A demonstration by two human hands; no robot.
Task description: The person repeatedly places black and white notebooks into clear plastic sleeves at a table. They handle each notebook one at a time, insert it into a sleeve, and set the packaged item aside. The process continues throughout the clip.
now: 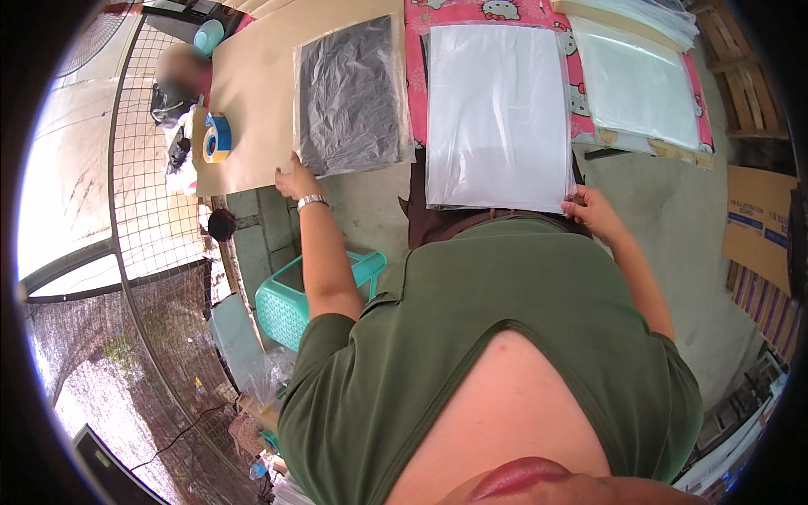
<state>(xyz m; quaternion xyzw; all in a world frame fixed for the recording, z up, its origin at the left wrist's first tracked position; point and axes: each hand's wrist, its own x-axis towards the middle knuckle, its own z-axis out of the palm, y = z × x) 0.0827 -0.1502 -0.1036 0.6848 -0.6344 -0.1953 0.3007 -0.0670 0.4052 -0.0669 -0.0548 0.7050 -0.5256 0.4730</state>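
Note:
My right hand pinches the lower right corner of a stack of white sheets that looks covered in clear plastic. The stack overhangs the table's front edge, close to my waist. Dark edges peek out beneath it. My left hand, with a metal watch or bracelet on the wrist, rests at the front edge of a large tan board. Its fingers are apart, beside the lower left corner of a black sheet in clear plastic, which lies flat on the board.
Tape rolls stand on the board's left. More clear plastic sleeves lie on the pink patterned table cover at right. A green stool is below my left arm. Wire mesh lines the left; a cardboard box stands right.

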